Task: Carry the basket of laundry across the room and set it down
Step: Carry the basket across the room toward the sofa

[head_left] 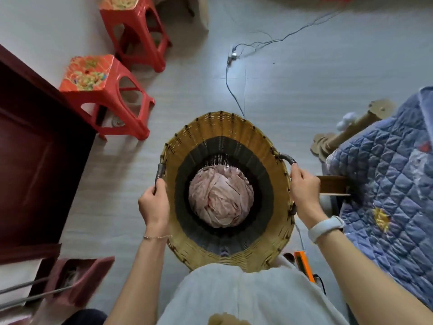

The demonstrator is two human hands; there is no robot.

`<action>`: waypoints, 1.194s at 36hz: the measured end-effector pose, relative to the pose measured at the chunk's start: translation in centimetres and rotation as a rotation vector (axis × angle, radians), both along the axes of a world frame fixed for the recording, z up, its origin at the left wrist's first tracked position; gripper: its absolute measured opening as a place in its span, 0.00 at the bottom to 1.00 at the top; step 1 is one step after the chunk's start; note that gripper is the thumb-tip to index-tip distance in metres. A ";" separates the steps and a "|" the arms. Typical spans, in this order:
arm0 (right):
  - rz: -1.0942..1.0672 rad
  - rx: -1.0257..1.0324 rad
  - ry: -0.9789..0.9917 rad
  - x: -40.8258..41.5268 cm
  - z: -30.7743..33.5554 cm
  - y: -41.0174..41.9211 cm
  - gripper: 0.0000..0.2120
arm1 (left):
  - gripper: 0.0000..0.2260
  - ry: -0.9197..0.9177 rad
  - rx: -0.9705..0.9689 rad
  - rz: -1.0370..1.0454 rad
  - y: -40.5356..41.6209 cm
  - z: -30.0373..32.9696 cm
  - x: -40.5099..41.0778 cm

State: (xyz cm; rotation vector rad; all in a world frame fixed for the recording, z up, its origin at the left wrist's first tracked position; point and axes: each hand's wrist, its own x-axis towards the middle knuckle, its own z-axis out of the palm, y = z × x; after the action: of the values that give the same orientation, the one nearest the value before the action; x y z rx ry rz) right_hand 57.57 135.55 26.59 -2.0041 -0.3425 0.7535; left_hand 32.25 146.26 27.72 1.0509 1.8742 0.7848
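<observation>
A round woven basket (225,130), tan at the rim with a dark band lower down, hangs in front of my body, seen from straight above. Crumpled pink laundry (221,202) lies at its bottom. My left hand (153,202) is closed around the grey handle (159,171) on the basket's left side. My right hand (304,186) grips the matching handle (287,158) on the right side. A white band sits on my right wrist and a thin bracelet on my left.
Two red plastic stools (105,95) (133,26) stand to the left by a dark red wooden cabinet (35,165). A blue quilted bed (386,184) is on the right. A cable and power adapter (233,56) lie on the grey floor ahead. An orange object (303,263) lies near my feet.
</observation>
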 end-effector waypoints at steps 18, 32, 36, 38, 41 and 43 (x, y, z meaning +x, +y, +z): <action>-0.180 -0.032 -0.149 21.8 0.4 25.9 0.17 | 0.15 -0.081 -0.090 -0.233 31.2 -2.0 22.6; -0.400 0.002 -0.106 38.5 -1.3 36.0 0.17 | 0.14 -0.028 -0.094 -0.425 45.2 -2.3 44.1; -0.397 0.015 -0.053 46.2 -2.2 39.1 0.18 | 0.15 0.010 -0.116 -0.387 47.6 -3.1 51.1; -0.379 0.024 -0.030 50.6 -2.1 40.5 0.17 | 0.15 0.018 -0.113 -0.355 49.0 -3.0 55.2; -0.349 0.043 -0.015 57.2 -1.7 42.3 0.17 | 0.15 0.020 -0.069 -0.351 51.0 -2.0 62.1; -0.355 0.048 -0.028 61.1 -1.1 43.4 0.18 | 0.14 0.028 -0.028 -0.379 52.3 -1.0 66.6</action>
State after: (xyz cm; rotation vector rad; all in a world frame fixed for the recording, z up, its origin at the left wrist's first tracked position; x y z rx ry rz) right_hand 118.64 178.93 25.45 -1.9597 -0.0165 0.4891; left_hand 98.86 198.54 26.76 1.3528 1.6323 0.5226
